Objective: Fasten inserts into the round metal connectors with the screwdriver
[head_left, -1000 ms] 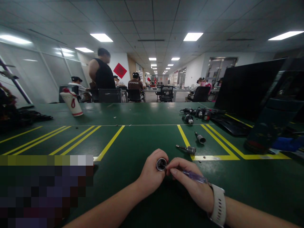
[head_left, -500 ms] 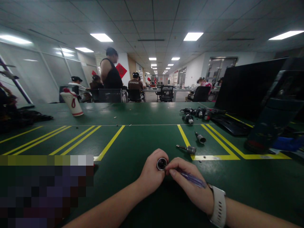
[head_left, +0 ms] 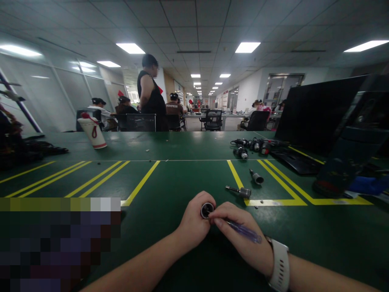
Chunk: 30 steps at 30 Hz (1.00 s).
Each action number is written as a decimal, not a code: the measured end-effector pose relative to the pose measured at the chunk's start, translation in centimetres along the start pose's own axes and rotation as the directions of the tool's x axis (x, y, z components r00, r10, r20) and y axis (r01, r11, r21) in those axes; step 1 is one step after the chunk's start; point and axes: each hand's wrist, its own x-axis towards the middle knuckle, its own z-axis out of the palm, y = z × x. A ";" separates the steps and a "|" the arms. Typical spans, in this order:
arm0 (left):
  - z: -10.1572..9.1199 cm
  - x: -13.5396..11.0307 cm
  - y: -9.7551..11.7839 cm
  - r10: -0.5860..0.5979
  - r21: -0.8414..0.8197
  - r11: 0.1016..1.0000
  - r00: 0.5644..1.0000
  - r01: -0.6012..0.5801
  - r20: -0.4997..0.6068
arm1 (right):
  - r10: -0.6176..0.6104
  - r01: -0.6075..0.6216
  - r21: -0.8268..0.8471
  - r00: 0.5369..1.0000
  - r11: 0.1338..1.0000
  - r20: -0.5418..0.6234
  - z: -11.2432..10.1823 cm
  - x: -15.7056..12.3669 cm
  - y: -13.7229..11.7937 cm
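My left hand [head_left: 196,221] is closed round a dark, hollow metal socket [head_left: 203,211], its round open end turned toward me. My right hand [head_left: 240,231], with a pale watch on the wrist, pinches a screwdriver [head_left: 244,232] with a see-through purple handle. The screwdriver's thin front end points into the socket's opening; how deep the tip sits I cannot tell. Just beyond my right hand lie two similar metal sockets with shanks, a nearer socket [head_left: 244,192] and a farther socket [head_left: 257,177]. Tiny nut-like parts [head_left: 257,207] are on the table beside them.
The green table [head_left: 170,182] carries yellow tape lines. Dark power tools [head_left: 258,145] lie at the back right, near a black screen [head_left: 316,109] and a dark bottle [head_left: 349,162]. A white cup [head_left: 94,132] stands back left. A person [head_left: 150,93] stands beyond the table.
My right hand has shifted slightly left, bringing the screwdriver's front end farther over the socket's opening. My left hand stays put. The standing person beyond the table has moved right.
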 end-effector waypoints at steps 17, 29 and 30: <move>0.0 -0.1 0.0 0.015 0.020 1.000 1.000 -0.015 -0.013 | 0.258 -0.263 0.319 0.964 0.910 0.058 -0.3 0.6 0.2; 0.0 -0.1 0.2 -0.015 0.044 0.999 1.000 0.016 -0.019 | 0.310 -0.301 0.429 0.949 0.852 0.052 -0.3 0.5 0.2; 0.0 -0.1 0.2 -0.019 0.054 0.998 1.000 0.020 -0.022 | 0.314 -0.301 0.427 0.949 0.853 0.041 -0.3 0.5 0.3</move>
